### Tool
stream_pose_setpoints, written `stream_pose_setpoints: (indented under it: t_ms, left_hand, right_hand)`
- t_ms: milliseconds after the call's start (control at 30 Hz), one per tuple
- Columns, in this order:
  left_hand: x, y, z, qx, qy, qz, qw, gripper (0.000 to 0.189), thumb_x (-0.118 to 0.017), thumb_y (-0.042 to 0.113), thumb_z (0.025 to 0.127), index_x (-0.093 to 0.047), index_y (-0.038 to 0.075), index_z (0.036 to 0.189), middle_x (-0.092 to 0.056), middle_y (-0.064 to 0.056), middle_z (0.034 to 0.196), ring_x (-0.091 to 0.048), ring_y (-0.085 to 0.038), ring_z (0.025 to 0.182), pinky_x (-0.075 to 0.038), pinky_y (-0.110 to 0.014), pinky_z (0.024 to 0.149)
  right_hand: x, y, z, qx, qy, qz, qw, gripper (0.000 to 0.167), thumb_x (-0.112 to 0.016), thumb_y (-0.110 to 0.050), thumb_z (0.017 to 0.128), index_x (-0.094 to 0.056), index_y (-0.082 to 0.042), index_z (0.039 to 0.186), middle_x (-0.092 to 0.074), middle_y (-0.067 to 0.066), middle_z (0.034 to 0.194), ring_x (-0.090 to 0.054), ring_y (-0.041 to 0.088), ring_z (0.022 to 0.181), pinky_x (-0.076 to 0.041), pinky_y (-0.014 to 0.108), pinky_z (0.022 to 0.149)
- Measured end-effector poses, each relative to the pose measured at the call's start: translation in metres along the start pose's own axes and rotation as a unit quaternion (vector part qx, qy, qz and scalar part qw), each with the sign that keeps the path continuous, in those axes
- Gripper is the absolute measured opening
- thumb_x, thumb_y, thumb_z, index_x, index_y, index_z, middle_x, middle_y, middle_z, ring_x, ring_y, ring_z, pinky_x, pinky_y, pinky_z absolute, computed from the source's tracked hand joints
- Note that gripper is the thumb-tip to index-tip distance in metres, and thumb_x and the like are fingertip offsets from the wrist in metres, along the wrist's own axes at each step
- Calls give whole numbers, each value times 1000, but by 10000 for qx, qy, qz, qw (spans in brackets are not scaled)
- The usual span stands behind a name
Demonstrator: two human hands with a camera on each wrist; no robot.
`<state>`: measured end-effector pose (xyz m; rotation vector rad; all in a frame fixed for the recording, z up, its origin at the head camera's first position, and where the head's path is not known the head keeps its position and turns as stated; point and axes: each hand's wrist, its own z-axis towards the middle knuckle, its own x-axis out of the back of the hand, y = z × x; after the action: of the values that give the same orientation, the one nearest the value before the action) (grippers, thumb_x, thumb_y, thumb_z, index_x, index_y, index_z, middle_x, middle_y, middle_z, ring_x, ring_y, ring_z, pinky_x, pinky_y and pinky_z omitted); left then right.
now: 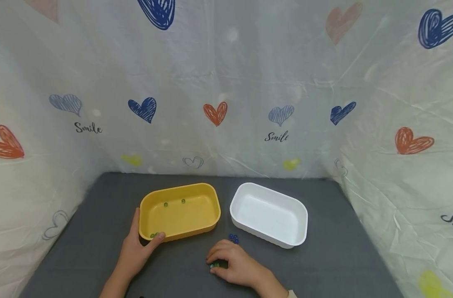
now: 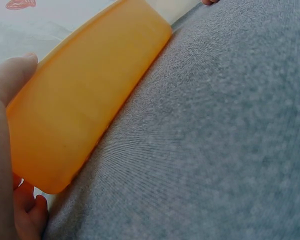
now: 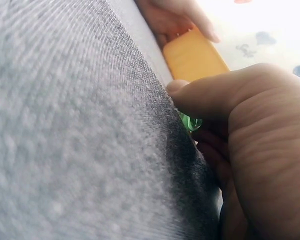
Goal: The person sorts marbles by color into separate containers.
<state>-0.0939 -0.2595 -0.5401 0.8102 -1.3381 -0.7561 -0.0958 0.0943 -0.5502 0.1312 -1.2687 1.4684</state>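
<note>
My left hand (image 1: 133,253) holds the near left corner of a yellow tray (image 1: 191,217), its thumb over the rim and the fingers along the outer side. Inside that tray lie several green marbles (image 1: 165,205), some apart at the back and some close to the thumb. On the grey cloth, my right hand (image 1: 237,265) curls its fingers and thumb about a few green glass marbles (image 1: 214,265), partly hidden by the hand. The right wrist view shows green glass (image 3: 191,122) between thumb and fingers, low at the cloth. Several dark blue marbles (image 1: 234,237) sit just beyond the knuckles.
A white tray (image 1: 269,213) stands to the right of the yellow one, with bare floor showing. Grey cloth (image 1: 334,256) covers the table. Behind and at both sides hangs a pale curtain (image 1: 241,153) printed with hearts. A tiny dark thing shows at the bottom edge.
</note>
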Motion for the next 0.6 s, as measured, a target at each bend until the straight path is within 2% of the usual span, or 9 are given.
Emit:
stream_pose_setpoints:
  t_ms: [400, 600]
  left_hand:
    - [2, 0, 1, 90, -34, 34, 9999, 122, -80, 45, 101, 13, 21, 176, -10, -26, 180, -23, -53, 160, -30, -76, 119]
    - [1, 0, 2, 84, -74, -19, 9999, 122, -80, 45, 101, 14, 22, 176, -8, -25, 180, -21, -54, 161, -29, -76, 119]
  right_hand:
    - [-1, 1, 2, -294, 151, 364, 9988, 17, -87, -10, 95, -83, -14, 111, -77, -6, 118, -66, 8, 117, -54, 28, 102]
    - [-2, 3, 2, -292, 297, 428, 9982, 18, -87, -10, 95, -82, -15, 111, -77, -8, 117, -67, 7, 115, -55, 28, 100]
